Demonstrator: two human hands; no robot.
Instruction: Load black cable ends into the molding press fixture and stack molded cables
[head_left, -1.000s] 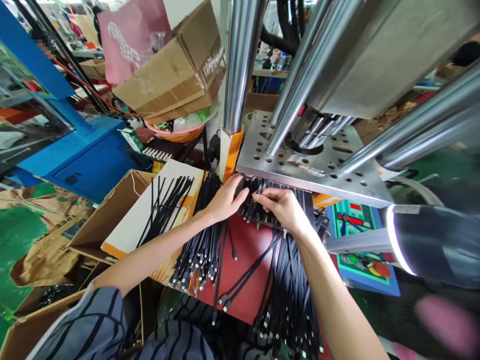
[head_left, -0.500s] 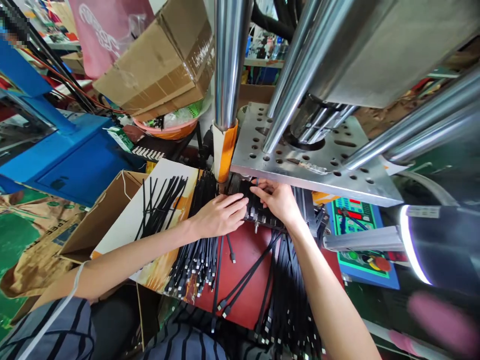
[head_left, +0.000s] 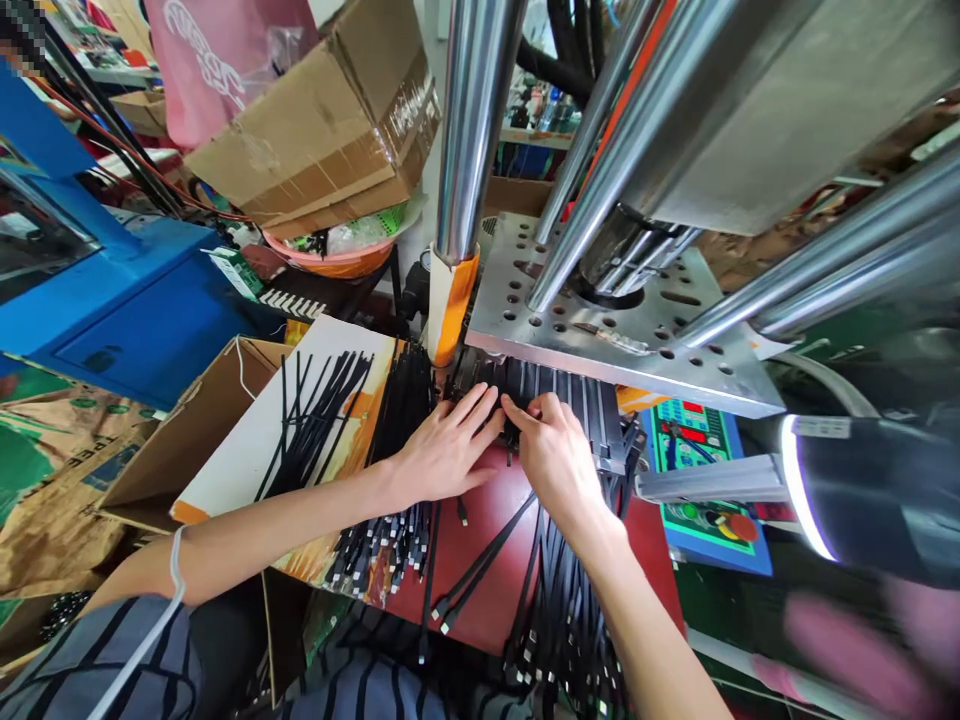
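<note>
My left hand (head_left: pixel 452 445) lies palm down with its fingers stretched over the front edge of the black mould (head_left: pixel 540 385), under the press plate. Close beside it on the right, my right hand (head_left: pixel 555 445) has its fingers curled at the same edge; what they hold, if anything, is hidden. Black cables with metal plugs (head_left: pixel 566 600) hang from the mould's front over the red surface (head_left: pixel 487 590). Another bundle of black cables (head_left: pixel 390 545) lies left of my left hand, and more cables (head_left: pixel 319 420) rest on a white board.
The steel press plate (head_left: pixel 585 325) with its thick rods hangs just above the mould. At the right are a control panel (head_left: pixel 701 440) and a lamp (head_left: pixel 847 490) with a lit ring. Cardboard boxes (head_left: pixel 300 140) and a blue machine (head_left: pixel 157 300) stand at the left.
Both hands have moved slightly nearer to me. My left hand's fingers are more spread, and my right hand has come out from under the plate's edge. The view has shifted slightly.
</note>
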